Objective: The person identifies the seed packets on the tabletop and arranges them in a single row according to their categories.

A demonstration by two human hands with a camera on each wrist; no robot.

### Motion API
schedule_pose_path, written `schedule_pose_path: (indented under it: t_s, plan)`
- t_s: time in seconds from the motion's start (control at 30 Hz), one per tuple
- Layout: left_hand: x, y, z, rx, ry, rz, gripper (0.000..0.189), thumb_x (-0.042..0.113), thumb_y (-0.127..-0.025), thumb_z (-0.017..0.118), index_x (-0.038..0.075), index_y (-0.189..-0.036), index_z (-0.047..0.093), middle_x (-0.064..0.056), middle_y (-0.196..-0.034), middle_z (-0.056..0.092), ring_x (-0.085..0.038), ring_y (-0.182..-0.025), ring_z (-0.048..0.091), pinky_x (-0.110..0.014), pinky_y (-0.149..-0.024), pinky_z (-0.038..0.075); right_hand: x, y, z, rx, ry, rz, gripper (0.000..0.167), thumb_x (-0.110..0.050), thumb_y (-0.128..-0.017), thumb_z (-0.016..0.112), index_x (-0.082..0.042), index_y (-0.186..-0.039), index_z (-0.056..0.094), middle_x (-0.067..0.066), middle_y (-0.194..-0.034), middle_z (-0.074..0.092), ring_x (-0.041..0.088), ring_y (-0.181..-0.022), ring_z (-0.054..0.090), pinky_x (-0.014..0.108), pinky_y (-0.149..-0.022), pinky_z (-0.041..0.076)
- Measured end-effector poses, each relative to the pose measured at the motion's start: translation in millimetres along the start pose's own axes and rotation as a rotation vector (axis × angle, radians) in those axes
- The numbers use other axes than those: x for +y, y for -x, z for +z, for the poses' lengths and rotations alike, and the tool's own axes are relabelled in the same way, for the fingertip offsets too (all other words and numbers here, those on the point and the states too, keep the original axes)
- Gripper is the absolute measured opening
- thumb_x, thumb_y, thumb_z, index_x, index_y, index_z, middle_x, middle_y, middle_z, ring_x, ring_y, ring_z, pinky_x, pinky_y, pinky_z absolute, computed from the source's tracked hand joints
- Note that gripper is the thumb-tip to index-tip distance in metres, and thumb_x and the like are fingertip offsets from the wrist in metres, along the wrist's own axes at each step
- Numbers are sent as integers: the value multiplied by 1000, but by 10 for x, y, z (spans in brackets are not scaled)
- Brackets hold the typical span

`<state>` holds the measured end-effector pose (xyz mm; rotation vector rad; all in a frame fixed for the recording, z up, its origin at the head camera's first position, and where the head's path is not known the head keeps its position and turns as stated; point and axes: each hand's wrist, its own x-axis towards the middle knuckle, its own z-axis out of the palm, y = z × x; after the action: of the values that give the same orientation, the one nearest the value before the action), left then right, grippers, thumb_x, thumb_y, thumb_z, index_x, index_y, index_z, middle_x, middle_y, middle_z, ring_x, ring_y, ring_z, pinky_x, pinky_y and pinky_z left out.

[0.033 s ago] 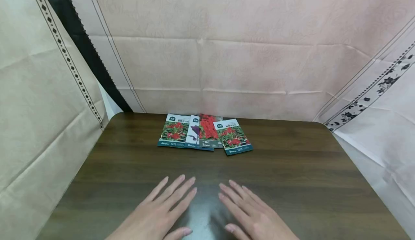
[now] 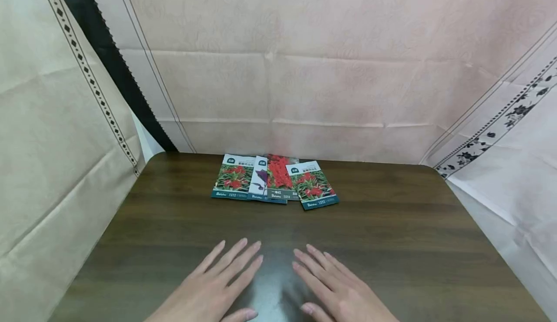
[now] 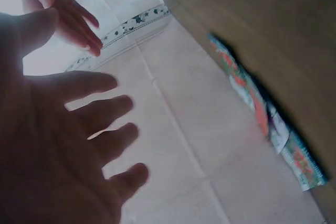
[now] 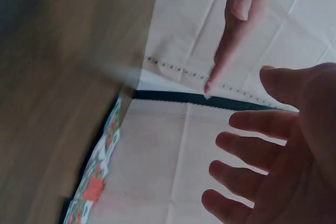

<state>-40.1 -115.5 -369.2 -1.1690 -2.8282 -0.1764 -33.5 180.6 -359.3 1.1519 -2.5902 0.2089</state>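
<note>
Both hands are held out near the front of the brown table, fingers spread and nothing in them. My left hand [image 2: 213, 283] is on the left and my right hand [image 2: 341, 288] on the right, with a gap between them. Beyond the fingertips lie several flat seed packets printed with flowers, overlapping in a row. The leftmost packet [image 2: 235, 176] shows red flowers, and a purple-flowered packet [image 2: 260, 177] is partly covered beside it. Then come a packet of dense red blooms [image 2: 279, 172] and, turned slightly, another red-flowered packet [image 2: 312, 185] on the right, overlapping its neighbour.
The dark wood-grain tabletop [image 2: 391, 215] has rounded far corners. Pale cloth [image 2: 339, 95] hangs behind its far edge, with more cloth at the left [image 2: 56, 167] and right [image 2: 513, 167]. A black strip [image 2: 113, 61] runs down the cloth at the back left.
Both hands sit very slightly nearer the front edge of the head view, still spread. The packets keep their arrangement.
</note>
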Motion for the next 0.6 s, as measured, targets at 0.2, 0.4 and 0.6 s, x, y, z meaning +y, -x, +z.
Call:
schedule_pose_path:
  t_s: [0.2,0.4,0.6]
  plan:
    - [-18,-33,-10,-67,131,-65,70,67,-96,24,24,-151,34,4,-159,29,-21,-147,27,-52,-113,30,104,5,-23,28,-15,112,60,-40,-95,60,-24,-148,39,-4,-153,40,20,-139,42,24,-110,35]
    - [-278,-395,188,-26,527,-237,62,59,-97,41,23,-147,41,3,-153,40,-19,-141,39,-48,-111,36,687,-154,207,96,-372,420,37,-27,-99,55,-18,-136,54,4,-151,44,27,-136,45,48,-105,41]
    - [-533,-1318,633,133,1094,-429,43,41,-97,55,20,-135,54,-4,-139,55,-24,-127,53,-47,-103,44,1590,-467,617,66,-705,827,41,-33,-104,43,-8,-135,53,16,-145,47,33,-134,45,52,-106,39]
